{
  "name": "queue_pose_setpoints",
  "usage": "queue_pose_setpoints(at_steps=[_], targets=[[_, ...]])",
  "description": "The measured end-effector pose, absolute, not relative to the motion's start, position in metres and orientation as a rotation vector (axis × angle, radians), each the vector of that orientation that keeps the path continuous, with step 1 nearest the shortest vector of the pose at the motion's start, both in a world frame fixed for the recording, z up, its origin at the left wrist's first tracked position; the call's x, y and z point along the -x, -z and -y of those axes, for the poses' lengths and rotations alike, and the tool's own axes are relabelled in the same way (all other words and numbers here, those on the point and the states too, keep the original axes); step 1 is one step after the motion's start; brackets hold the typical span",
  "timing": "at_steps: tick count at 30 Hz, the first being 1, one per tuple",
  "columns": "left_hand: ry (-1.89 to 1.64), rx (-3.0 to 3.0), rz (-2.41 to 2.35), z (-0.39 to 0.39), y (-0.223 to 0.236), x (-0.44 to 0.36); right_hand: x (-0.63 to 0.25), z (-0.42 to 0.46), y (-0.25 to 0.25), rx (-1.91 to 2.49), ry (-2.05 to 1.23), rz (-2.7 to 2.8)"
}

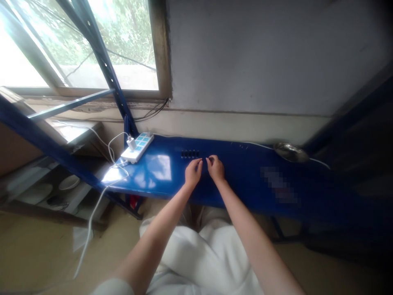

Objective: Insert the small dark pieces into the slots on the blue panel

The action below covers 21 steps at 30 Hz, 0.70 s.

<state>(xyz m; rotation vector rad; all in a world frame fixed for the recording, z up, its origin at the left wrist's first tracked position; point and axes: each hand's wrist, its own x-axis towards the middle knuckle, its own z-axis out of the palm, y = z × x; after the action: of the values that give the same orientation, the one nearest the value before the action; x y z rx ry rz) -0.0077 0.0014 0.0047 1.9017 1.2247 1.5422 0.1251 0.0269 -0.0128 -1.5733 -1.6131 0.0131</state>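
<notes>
Both my hands are raised just over the blue tabletop [166, 184], fingertips facing each other with a small gap between. My left hand [193, 172] is closed in a pinch; whatever it holds, if anything, is too small to name. Thumb and fingers of my right hand [216, 169] are pinched too, with a small dark spot by the fingertips that I cannot identify. Beyond my left fingertips, several small black pieces [189, 154] stand side by side in a short row, nearest to the left hand.
A white power strip [138, 149] with a plugged-in charger [131, 142] lies at the table's left end, its white cable [95, 213] hanging down. A shiny metal bowl [291, 152] sits at the back right. Tiny bits [243, 146] lie near the back edge. A blue post [104, 61] rises at left.
</notes>
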Motion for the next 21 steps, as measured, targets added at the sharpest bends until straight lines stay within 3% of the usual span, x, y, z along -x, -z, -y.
queue_pose_setpoints(at_steps=[11,21], targets=[[-1.590,-1.729,-1.324,-0.005,-0.002,0.010,-0.117,-0.075,-0.001,1.908,-0.388,1.652],[-1.565,-1.674,-1.332,-0.006,-0.004,0.010,-0.113,-0.103,0.003,1.911,-0.338,1.873]])
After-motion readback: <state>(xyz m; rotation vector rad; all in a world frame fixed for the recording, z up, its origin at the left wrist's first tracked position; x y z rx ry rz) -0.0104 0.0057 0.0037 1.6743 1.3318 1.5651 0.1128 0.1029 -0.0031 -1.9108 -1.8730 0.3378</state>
